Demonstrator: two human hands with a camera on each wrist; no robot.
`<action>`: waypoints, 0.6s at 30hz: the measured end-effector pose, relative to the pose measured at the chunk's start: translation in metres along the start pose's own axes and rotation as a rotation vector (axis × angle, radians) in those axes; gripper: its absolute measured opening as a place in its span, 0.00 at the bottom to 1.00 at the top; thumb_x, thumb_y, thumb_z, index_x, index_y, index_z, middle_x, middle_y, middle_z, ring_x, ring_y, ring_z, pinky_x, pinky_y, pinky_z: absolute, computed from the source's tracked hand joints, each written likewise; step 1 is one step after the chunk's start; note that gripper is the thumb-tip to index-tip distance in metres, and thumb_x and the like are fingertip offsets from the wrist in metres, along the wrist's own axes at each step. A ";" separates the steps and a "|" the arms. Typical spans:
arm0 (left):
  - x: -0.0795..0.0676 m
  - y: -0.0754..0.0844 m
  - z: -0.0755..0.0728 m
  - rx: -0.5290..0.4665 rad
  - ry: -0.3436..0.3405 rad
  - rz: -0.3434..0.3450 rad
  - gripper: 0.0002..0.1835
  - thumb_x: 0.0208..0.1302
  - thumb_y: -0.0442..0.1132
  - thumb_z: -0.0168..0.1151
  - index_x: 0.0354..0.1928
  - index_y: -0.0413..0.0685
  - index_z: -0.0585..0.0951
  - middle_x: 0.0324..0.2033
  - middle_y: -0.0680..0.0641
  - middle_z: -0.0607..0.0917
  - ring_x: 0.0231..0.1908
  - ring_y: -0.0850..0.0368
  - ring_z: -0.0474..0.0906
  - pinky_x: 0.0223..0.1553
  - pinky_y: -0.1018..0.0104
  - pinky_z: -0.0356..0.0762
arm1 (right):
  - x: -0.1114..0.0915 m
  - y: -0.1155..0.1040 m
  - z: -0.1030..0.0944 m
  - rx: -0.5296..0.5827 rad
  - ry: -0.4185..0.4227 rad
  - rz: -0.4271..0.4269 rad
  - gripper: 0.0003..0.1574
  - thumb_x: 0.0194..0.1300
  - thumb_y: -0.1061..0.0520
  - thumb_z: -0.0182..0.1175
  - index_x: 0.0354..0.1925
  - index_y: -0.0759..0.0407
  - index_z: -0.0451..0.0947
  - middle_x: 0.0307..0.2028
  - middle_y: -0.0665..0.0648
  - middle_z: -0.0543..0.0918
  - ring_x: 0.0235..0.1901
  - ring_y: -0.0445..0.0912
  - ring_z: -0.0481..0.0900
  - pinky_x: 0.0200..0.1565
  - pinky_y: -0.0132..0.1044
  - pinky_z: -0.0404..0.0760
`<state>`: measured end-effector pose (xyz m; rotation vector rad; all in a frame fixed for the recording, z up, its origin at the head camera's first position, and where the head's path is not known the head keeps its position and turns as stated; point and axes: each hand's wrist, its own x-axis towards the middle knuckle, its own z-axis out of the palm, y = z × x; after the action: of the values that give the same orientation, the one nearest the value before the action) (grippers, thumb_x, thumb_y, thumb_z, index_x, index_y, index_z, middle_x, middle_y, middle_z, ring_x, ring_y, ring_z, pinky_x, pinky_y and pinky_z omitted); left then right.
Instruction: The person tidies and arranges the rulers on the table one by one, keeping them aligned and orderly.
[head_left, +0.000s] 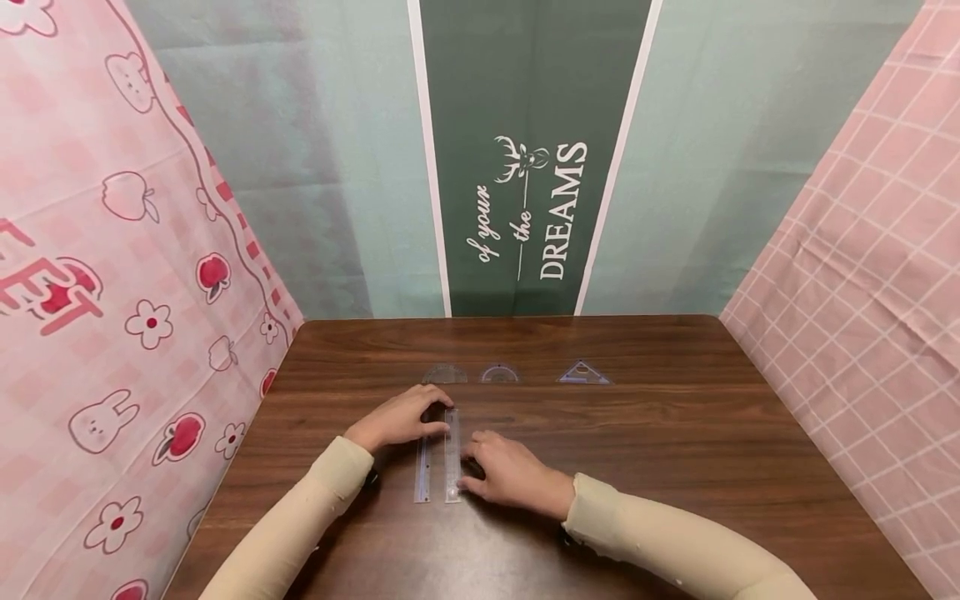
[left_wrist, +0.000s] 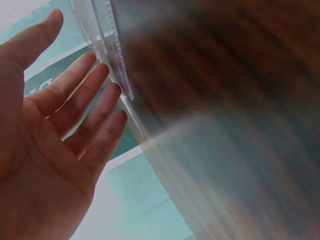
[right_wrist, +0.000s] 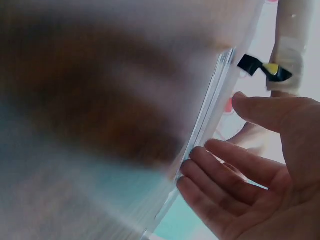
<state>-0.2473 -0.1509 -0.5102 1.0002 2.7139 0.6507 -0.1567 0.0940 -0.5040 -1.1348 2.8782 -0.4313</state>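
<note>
Two clear rulers lie side by side on the wooden table, both pointing away from me. My left hand (head_left: 401,418) reaches over the far end of the left ruler (head_left: 423,482), hiding part of it. Its thumb and index fingertips come right up to the far part of the right ruler (head_left: 452,460). Along that ruler's other side is my right hand (head_left: 513,472), fingertips and thumb close by its right edge. Both wrist views show the fingers loosely extended, the left hand (left_wrist: 55,120) and the right hand (right_wrist: 250,185) alike, with nothing gripped.
Beyond the hands, a larger clear protractor (head_left: 444,374), a smaller blue-marked protractor (head_left: 499,373) and a triangular set square (head_left: 585,374) form a row on the table (head_left: 645,467). Pink patterned cloths hang left and right; a green printed cloth (head_left: 540,108) hangs behind.
</note>
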 end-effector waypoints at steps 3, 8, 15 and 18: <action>0.003 -0.001 -0.003 0.010 0.033 -0.021 0.22 0.75 0.52 0.70 0.64 0.49 0.83 0.62 0.47 0.83 0.65 0.47 0.77 0.67 0.45 0.75 | 0.007 0.009 -0.004 0.032 0.031 0.000 0.21 0.70 0.45 0.75 0.51 0.57 0.87 0.43 0.53 0.83 0.40 0.42 0.79 0.39 0.39 0.83; 0.008 -0.004 -0.009 0.015 0.090 -0.082 0.24 0.75 0.49 0.70 0.66 0.45 0.82 0.64 0.44 0.81 0.66 0.44 0.75 0.66 0.44 0.76 | 0.024 0.029 -0.008 0.049 0.083 0.004 0.27 0.71 0.46 0.74 0.59 0.62 0.84 0.50 0.57 0.85 0.49 0.48 0.83 0.48 0.45 0.86; 0.019 -0.010 -0.016 0.013 0.136 -0.188 0.26 0.76 0.49 0.69 0.68 0.43 0.79 0.67 0.41 0.79 0.70 0.40 0.72 0.67 0.41 0.74 | 0.050 0.064 -0.008 0.079 0.124 0.047 0.32 0.72 0.45 0.73 0.65 0.63 0.81 0.57 0.59 0.84 0.58 0.52 0.83 0.59 0.50 0.84; 0.023 -0.013 -0.018 0.009 0.146 -0.218 0.27 0.76 0.48 0.70 0.69 0.41 0.79 0.68 0.40 0.79 0.71 0.39 0.70 0.68 0.41 0.74 | 0.061 0.074 -0.007 0.096 0.126 0.075 0.33 0.72 0.45 0.73 0.65 0.63 0.81 0.57 0.59 0.84 0.58 0.53 0.83 0.58 0.51 0.83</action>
<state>-0.2772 -0.1508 -0.5008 0.6685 2.8981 0.6954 -0.2520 0.1065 -0.5111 -1.0164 2.9575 -0.6531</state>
